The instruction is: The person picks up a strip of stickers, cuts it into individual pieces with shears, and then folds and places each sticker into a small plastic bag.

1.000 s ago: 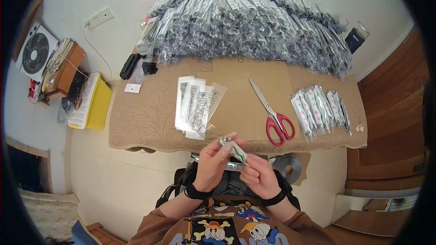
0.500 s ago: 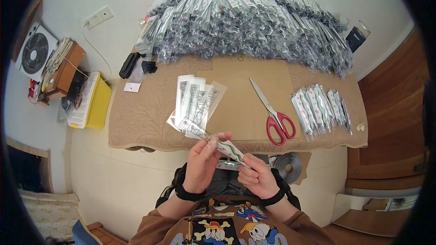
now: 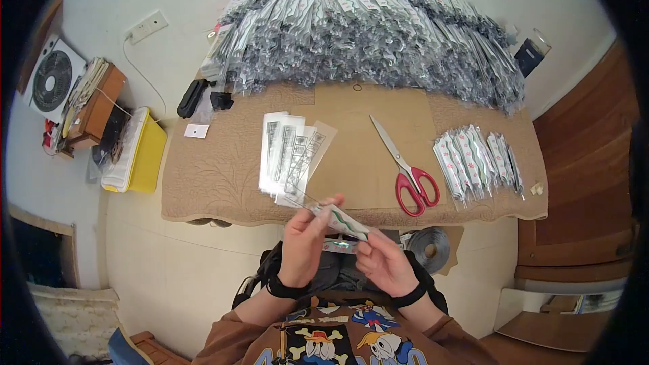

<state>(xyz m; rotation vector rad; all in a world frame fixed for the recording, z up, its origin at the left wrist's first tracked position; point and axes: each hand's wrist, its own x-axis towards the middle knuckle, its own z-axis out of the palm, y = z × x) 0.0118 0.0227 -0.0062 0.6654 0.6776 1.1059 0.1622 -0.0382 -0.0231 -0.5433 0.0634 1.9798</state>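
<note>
Above my lap, both hands hold a slim white card strip with a green wavy line and red marks (image 3: 346, 223), clear plastic around it. My left hand (image 3: 301, 249) is closed with thumb and fingers on its upper left end. My right hand (image 3: 388, 262) pinches its lower right end. A similar patterned strip (image 3: 339, 246) lies below, on my lap. Just beyond my left hand, clear plastic sleeves with black print (image 3: 289, 155) are fanned out on the table. Red-handled scissors (image 3: 405, 174) lie with their blades partly spread.
A large heap of filled plastic packets (image 3: 365, 34) spans the table's back. Several finished-looking packets (image 3: 470, 162) lie at right. Cardboard (image 3: 351, 155) covers the table's middle. A grey tape roll (image 3: 430, 250) is below the front edge; a yellow bin (image 3: 145, 155) stands left.
The strip now shows more clear plastic over it, and my right-hand fingers have shifted slightly along its end. A loose clear edge left of the sleeves has gone from there.
</note>
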